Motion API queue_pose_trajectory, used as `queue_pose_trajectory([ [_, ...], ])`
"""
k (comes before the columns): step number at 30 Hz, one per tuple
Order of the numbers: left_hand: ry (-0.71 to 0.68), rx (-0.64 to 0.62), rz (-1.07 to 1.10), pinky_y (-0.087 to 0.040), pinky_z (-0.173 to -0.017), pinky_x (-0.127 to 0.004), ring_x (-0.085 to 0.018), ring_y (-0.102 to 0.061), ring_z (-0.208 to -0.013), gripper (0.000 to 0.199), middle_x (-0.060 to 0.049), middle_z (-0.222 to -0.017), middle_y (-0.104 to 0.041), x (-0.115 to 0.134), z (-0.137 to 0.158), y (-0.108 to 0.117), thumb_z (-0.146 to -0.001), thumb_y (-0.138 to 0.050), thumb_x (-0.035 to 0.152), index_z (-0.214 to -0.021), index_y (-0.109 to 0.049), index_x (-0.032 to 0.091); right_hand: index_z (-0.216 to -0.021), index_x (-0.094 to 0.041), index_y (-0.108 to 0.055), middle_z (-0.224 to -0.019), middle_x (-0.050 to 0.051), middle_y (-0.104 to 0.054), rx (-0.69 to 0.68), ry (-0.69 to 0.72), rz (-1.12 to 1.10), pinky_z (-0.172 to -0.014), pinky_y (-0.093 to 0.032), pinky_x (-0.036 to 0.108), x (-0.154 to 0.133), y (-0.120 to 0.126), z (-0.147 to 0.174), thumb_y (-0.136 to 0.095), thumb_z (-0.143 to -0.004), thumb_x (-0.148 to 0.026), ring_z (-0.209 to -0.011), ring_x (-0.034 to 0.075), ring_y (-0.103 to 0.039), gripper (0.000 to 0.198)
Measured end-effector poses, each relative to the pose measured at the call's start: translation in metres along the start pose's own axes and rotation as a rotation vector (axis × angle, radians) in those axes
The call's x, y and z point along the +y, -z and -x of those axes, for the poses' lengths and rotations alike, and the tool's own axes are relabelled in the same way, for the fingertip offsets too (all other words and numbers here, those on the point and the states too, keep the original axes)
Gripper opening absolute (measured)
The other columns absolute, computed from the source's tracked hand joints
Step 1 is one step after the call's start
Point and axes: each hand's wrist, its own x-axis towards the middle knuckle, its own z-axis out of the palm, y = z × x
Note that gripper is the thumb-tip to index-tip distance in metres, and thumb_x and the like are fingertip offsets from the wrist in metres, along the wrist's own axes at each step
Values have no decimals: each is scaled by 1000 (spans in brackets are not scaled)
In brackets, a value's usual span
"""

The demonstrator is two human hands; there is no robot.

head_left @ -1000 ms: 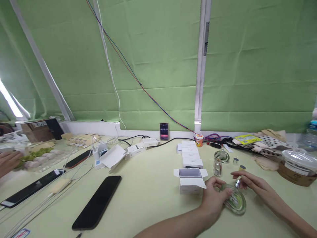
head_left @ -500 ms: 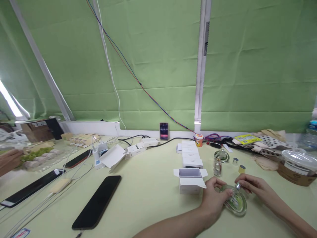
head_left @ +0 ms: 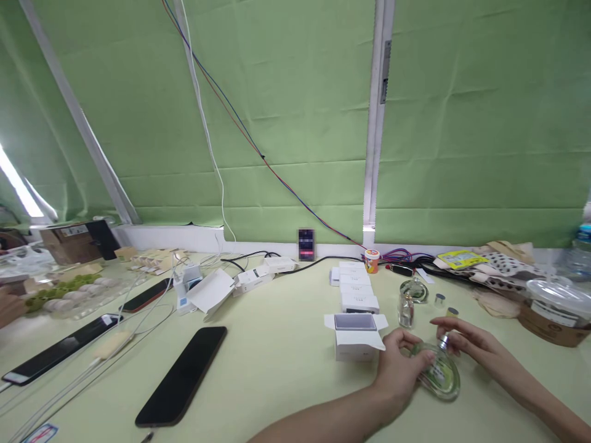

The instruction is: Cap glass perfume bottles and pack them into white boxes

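A round glass perfume bottle (head_left: 446,380) with green tint lies tilted over the table, its silver spray neck pointing up and right. My left hand (head_left: 401,364) grips its left side between thumb and fingers. At the neck, my right hand (head_left: 468,343) has thumb and fingertips closed on the silver spray top, the index finger raised above it. Behind the hands stand a small clear bottle (head_left: 406,311) and another round green bottle (head_left: 418,291). A silver cap (head_left: 439,299) and a gold cap (head_left: 453,312), partly covered by my right hand, are near them.
Left of my hands is an open white box (head_left: 353,352), with several closed white boxes (head_left: 357,286) behind it. A black phone (head_left: 182,375) lies mid-left. A lidded tub (head_left: 554,320) stands right. Far left, another person's hand (head_left: 10,307) is near an egg tray (head_left: 78,290).
My right hand's fingers have lifted and shifted slightly left over the spray top, covering more of the gold cap. My left hand and the bottle barely moved. The other person's hand moved left.
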Motion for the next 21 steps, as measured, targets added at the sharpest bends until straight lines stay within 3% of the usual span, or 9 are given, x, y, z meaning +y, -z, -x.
queue_pose_trajectory([
  [5, 0, -7, -1, -47, -73, -28, -16, -57, -77, 45, -3, -85, -59, 1, 1, 0, -48, -88, 36, -80, -63, 15, -81, -23, -70, -72, 2, -64, -24, 4, 26, -63, -47, 26, -1, 1, -1, -63, -78, -51, -67, 19, -58, 29],
  [10, 4, -2, -6, -48, -73, -29, -17, -57, -76, 45, -3, -84, -60, 1, 1, -1, -47, -88, 34, -79, -63, 15, -74, -20, -66, -57, -2, -52, -65, -57, 1, -53, -40, 24, 1, -4, -1, -58, -79, -57, -54, 14, -47, 39],
  [21, -12, -16, -10, -48, -72, -30, -17, -57, -76, 46, -3, -85, -59, -3, 0, 0, -48, -88, 36, -81, -64, 15, -65, -19, -54, -52, -8, -39, -66, -97, -86, -45, -23, 22, 10, -9, -1, -57, -77, -64, -46, 9, -32, 47],
])
